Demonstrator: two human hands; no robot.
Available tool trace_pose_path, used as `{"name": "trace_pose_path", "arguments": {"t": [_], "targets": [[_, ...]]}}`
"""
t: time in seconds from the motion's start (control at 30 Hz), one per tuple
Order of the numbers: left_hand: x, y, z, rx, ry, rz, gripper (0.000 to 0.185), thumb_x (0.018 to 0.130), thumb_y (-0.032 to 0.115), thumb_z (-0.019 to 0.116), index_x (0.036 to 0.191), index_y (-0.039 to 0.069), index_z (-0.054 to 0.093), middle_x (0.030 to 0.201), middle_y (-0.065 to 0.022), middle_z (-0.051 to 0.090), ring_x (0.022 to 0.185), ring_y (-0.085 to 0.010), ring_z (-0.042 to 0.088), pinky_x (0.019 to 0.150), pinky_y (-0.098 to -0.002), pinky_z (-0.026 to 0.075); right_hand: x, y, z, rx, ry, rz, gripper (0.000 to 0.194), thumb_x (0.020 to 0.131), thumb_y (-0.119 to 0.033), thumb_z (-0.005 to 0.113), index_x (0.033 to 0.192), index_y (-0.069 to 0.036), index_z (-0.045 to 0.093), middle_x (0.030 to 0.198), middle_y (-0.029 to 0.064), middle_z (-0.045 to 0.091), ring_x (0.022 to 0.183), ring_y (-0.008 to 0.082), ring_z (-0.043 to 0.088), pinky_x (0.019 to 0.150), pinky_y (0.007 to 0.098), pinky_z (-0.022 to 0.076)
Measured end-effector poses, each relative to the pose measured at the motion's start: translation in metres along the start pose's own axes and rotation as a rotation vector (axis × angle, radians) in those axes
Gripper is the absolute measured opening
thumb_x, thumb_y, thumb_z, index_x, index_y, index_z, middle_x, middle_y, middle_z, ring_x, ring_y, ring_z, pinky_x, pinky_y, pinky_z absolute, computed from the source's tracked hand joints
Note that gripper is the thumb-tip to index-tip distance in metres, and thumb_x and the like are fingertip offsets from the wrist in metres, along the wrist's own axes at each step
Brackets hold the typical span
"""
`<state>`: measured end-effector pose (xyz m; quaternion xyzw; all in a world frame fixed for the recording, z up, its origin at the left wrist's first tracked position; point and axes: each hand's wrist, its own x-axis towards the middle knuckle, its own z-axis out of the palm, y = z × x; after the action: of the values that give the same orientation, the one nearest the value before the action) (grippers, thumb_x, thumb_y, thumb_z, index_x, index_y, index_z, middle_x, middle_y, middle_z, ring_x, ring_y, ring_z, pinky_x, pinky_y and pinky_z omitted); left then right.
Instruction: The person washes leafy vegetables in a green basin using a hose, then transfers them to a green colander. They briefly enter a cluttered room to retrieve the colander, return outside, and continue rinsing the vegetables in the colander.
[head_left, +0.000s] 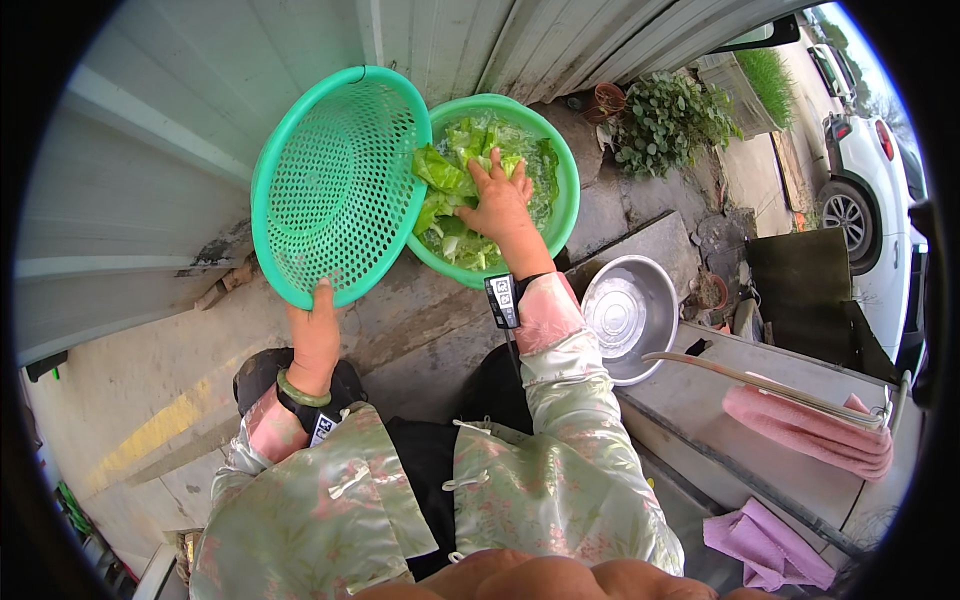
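Note:
My left hand (313, 334) grips the near rim of a green perforated plastic colander (337, 172), thumb inside. The colander is tilted, and its holed inner wall shows with nothing lying in it. To its right a light green plastic basin (568, 187) holds water and leafy green lettuce (450, 180). My right hand (501, 202) rests on the leaves with fingers spread; whether it grips any leaf is hidden beneath the palm. Some leaves lean over the basin's left edge, close against the colander's rim.
A metal bowl (619, 315) stands right of my right forearm, beside a ledge. A pink towel (810, 435) and a purple cloth (769, 544) lie at the right. Corrugated metal sheeting (187, 112) rises beyond the colander. Potted plants (667, 124) and a white car (874, 202) are farther off.

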<state>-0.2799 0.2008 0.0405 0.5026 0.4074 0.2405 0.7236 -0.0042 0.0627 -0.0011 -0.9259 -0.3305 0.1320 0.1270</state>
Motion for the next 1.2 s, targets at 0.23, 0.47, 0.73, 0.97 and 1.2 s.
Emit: {"name": "trace_pose_path", "arguments": {"t": [0.23, 0.47, 0.73, 0.97, 1.2], "targets": [[0.006, -0.001, -0.012, 0.051, 0.048, -0.029, 0.047, 0.096, 0.014, 0.049, 0.14, 0.005, 0.035, 0.129, -0.01, 0.053, 0.11, -0.0218, 0.06, 0.086, -0.0382, 0.054, 0.01, -0.018, 0.028, -0.185, -0.408, 0.005, 0.096, 0.062, -0.039, 0.084, 0.146, -0.036, 0.038, 0.161, 0.0169, 0.006, 0.139, 0.06, 0.001, 0.107, 0.0712, 0.0177], [0.007, -0.002, -0.026, 0.048, 0.0, -0.044, 0.04, 0.096, 0.012, 0.052, 0.133, 0.0, 0.042, 0.126, -0.0099, 0.054, 0.104, -0.0171, 0.058, 0.082, -0.0316, 0.052, 0.039, 0.017, 0.068, -0.353, -0.434, 0.04, 0.074, 0.067, -0.026, 0.078, 0.136, -0.02, 0.051, 0.125, 0.0146, 0.062, 0.118, 0.0357, 0.057, 0.102, 0.06, 0.0382], [0.004, 0.003, -0.023, -0.059, -0.065, -0.006, 0.038, 0.096, 0.009, 0.052, 0.132, 0.0, 0.043, 0.122, -0.0082, 0.055, 0.102, -0.0157, 0.058, 0.079, -0.03, 0.052, 0.018, 0.051, 0.003, 0.213, 0.163, 0.315, 0.055, 0.068, -0.028, 0.08, 0.118, -0.012, 0.063, 0.105, 0.0168, 0.069, 0.1, 0.0326, 0.065, 0.084, 0.0416, 0.052], [0.005, 0.006, -0.019, -0.079, -0.106, -0.033, 0.043, 0.096, 0.007, 0.051, 0.137, 0.0, 0.039, 0.127, -0.0092, 0.053, 0.106, -0.0165, 0.057, 0.083, -0.0306, 0.052, 0.007, 0.045, -0.037, 0.081, 0.235, 0.293, 0.046, 0.068, -0.032, 0.078, 0.107, -0.01, 0.067, 0.1, 0.0196, 0.068, 0.092, 0.0356, 0.066, 0.08, 0.042, 0.0533], [0.008, -0.001, -0.019, 0.03, -0.071, 0.014, 0.045, 0.096, 0.007, 0.051, 0.138, 0.001, 0.037, 0.131, -0.0104, 0.051, 0.111, -0.0176, 0.056, 0.088, -0.032, 0.051, 0.002, -0.011, 0.001, -0.021, -0.105, -0.034, 0.092, 0.071, -0.014, 0.076, 0.148, -0.039, 0.033, 0.161, 0.0166, 0.003, 0.141, 0.0522, 0.016, 0.111, 0.0652, 0.0225]]}}
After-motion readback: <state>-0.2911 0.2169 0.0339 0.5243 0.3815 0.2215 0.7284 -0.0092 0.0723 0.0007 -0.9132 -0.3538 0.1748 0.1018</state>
